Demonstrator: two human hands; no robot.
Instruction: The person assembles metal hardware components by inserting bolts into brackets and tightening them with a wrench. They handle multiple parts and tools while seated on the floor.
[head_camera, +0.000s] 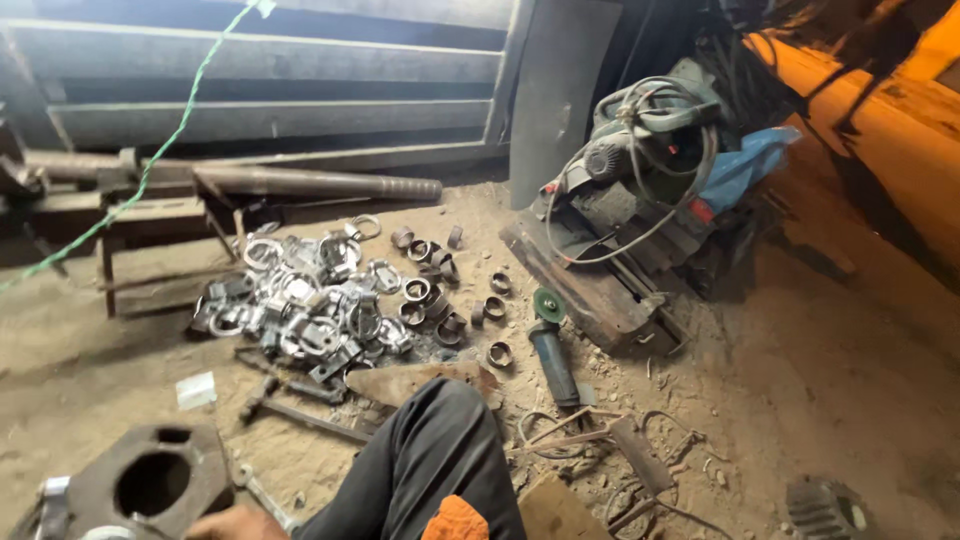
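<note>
My left hand (232, 523) shows only partly at the bottom edge, resting beside a heavy dark metal block (150, 480) with a round hole in it. Whether the hand holds anything cannot be told. My right hand is out of view. My knee in dark trousers (430, 455) reaches into the middle of the frame. On the dirt floor ahead lies a heap of shiny metal clamps and rings (305, 300), with several short dark pipe rings (440, 295) scattered to its right.
An angle grinder (550, 345) lies on the ground right of the rings. Behind it sits a cut-off machine (640, 160) wrapped in cable. A long steel shaft (300, 182) rests by the corrugated wall. A hammer (290, 410) and wire scraps (600, 440) lie near my knee.
</note>
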